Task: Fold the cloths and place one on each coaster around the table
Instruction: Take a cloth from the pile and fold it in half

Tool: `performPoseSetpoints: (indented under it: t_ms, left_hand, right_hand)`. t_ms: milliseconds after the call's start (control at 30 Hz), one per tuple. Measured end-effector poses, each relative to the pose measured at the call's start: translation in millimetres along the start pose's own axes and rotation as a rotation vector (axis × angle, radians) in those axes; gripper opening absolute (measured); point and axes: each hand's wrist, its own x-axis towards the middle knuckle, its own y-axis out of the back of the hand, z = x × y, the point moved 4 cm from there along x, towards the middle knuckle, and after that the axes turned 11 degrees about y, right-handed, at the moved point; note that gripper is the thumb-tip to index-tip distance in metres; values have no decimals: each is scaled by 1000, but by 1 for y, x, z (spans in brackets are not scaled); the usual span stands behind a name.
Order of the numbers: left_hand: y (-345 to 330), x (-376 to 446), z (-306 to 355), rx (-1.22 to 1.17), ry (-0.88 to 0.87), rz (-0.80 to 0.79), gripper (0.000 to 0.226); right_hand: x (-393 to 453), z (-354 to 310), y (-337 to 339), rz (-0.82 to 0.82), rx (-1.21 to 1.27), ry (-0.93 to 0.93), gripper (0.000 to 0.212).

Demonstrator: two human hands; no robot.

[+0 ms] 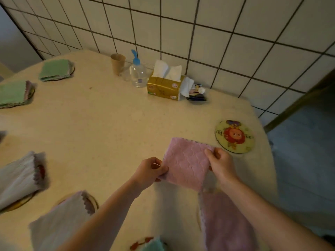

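Note:
A folded pink cloth (186,161) is held just above the beige table (108,127), with my left hand (151,171) pinching its near left corner and my right hand (220,164) gripping its right edge. A bare round cartoon coaster (234,136) lies just right of the cloth. Another pink cloth (224,221) lies below my right forearm. Two folded green cloths (55,69) (14,93) sit on coasters at the far left. Two pale cloths (18,178) (59,221) cover coasters at the near left. A light green cloth (154,245) shows at the bottom edge.
Against the tiled wall (199,24) stand a paper cup (117,63), a clear pump bottle (137,73), a gold tissue box (165,86) and small dark items (196,95). The table's right edge drops to a grey floor (304,151).

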Motion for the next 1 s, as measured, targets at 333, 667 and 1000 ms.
performPoseSetpoints:
  t_ms: [333, 667, 1000]
  left_hand:
    - [-194, -1, 34, -24, 4, 62, 16]
    - [-227, 41, 79, 55, 12, 192, 10]
    - [-234, 83, 99, 151, -2, 266, 11]
  right_hand:
    - [60, 43, 157, 27, -53, 44, 19]
    - [160, 28, 158, -44, -238, 134, 24]
    - [219, 42, 149, -50, -311, 167, 21]
